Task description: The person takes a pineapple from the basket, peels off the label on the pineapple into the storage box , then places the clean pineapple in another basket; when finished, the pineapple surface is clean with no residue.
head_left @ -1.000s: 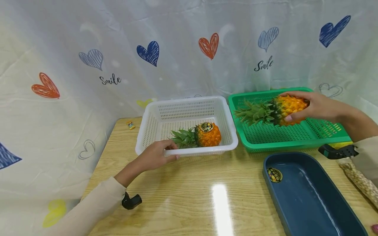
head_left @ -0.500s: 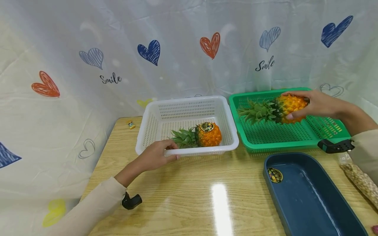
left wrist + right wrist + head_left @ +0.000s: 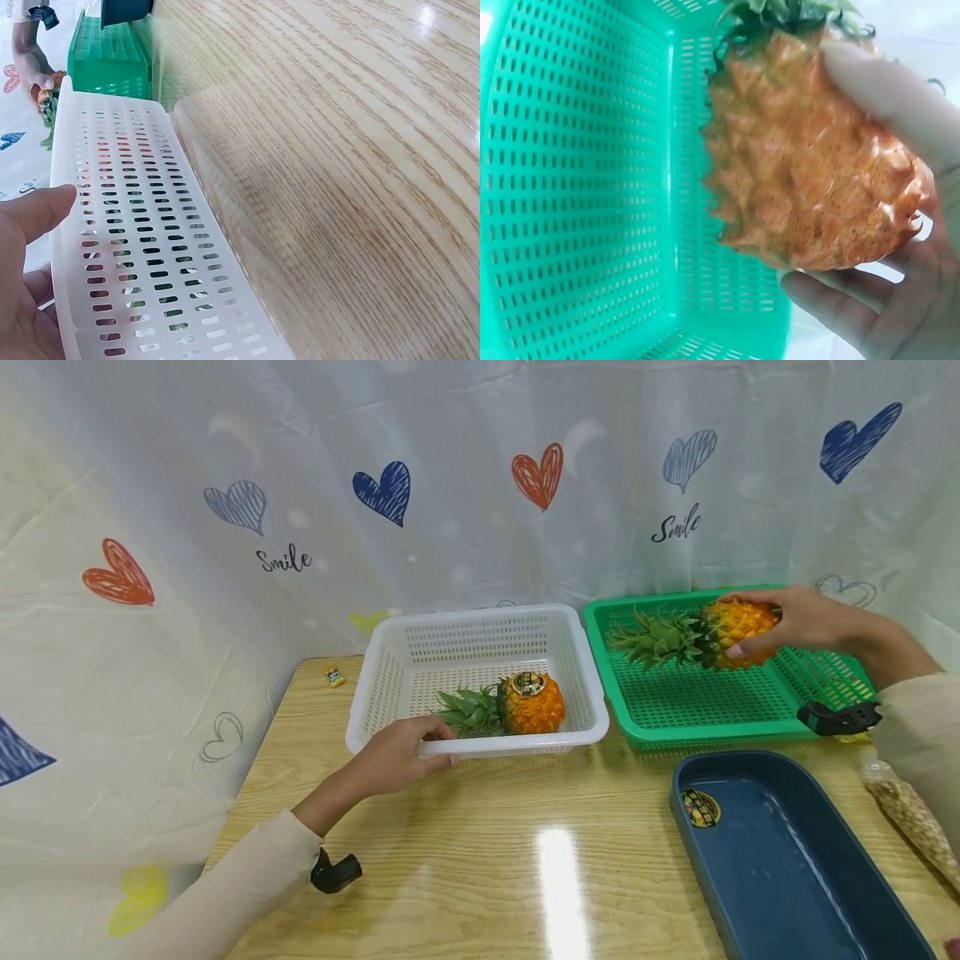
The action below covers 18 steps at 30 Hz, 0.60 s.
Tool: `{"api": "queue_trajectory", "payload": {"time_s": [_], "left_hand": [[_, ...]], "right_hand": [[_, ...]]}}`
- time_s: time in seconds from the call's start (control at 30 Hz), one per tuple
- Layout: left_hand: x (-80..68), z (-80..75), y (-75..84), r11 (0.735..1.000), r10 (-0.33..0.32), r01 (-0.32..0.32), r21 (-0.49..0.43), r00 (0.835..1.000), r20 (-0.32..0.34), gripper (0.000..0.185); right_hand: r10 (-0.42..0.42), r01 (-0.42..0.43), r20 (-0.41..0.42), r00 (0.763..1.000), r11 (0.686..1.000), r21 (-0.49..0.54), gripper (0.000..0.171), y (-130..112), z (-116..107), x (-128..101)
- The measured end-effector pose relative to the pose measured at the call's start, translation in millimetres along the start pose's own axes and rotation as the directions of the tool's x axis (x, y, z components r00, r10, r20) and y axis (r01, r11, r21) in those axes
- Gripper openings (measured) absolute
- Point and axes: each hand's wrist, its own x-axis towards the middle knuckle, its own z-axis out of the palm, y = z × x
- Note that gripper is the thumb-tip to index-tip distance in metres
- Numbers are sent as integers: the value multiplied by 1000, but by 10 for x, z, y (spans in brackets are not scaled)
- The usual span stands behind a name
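Observation:
My right hand [image 3: 806, 622] grips an orange pineapple [image 3: 738, 631] by its body over the green basket [image 3: 705, 728]; its leafy crown points left. The right wrist view shows the thumb lying across the pineapple [image 3: 802, 157], with fingers curled under its base. At the front rim of the white basket [image 3: 517, 743], my left hand [image 3: 401, 756] pinches the edge, thumb outside and fingers inside. Inside that basket lies a second pineapple [image 3: 532, 703], crown to the left, bearing a round black-and-gold sticker. Through the slotted wall [image 3: 142, 225], its orange and green show in the left wrist view.
A dark blue tray [image 3: 787, 860] with a round sticker stands at the front right. Beside it lies a clear bag of beige pieces [image 3: 911, 818]. A small yellow packet [image 3: 334, 677] sits at the table's back left. A heart-printed curtain [image 3: 465, 552] hangs behind.
My right hand and its pineapple have shifted slightly to the right and back within the green basket's area. The left hand has stayed on the white basket's rim.

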Motion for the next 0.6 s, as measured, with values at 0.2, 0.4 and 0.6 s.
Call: {"api": "queue_trajectory", "payload": {"time_s": [0.2, 0.4, 0.6], "left_hand": [[-3, -3, 6, 1000, 1, -1, -4, 1000, -3, 21], [0, 3, -5, 1000, 6, -6, -4, 1000, -11, 21], [3, 4, -7, 1000, 8, -8, 3, 1000, -13, 21]], "right_hand": [[6, -6, 13, 1000, 1000, 29, 89, 63, 64, 119], [10, -10, 10, 1000, 999, 41, 87, 95, 142, 219], [15, -16, 26, 1000, 999, 36, 90, 110, 216, 319]]}}
